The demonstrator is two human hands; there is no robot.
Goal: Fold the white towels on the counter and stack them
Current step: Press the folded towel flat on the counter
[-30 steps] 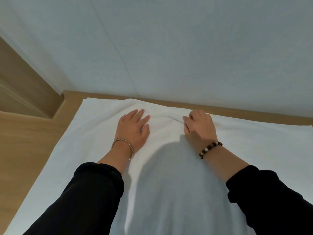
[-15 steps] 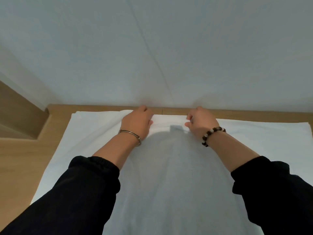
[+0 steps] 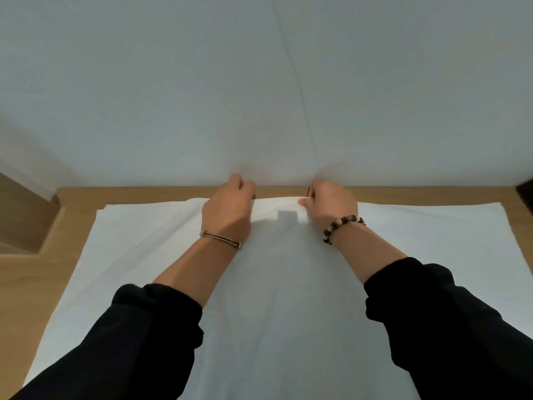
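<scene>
A large white towel (image 3: pixel 138 255) lies spread flat over the wooden counter (image 3: pixel 37 287), reaching from the near edge to the wall. My left hand (image 3: pixel 229 209), with a metal bangle on the wrist, grips the towel's far edge near the middle, its fingers curled over the edge. My right hand (image 3: pixel 331 206), with a beaded bracelet, pinches the same far edge a little to the right. Between the two hands the edge is lifted slightly off the counter. My fingertips are hidden behind the hands.
A plain pale wall (image 3: pixel 259 82) rises straight behind the counter's back strip. A wooden step or ledge (image 3: pixel 20 217) sits at the left. A dark object (image 3: pixel 526 194) shows at the far right edge.
Both hands slid forward across the towel from its middle to its far edge by the wall. The left hand, flat a second ago, now curls over that edge.
</scene>
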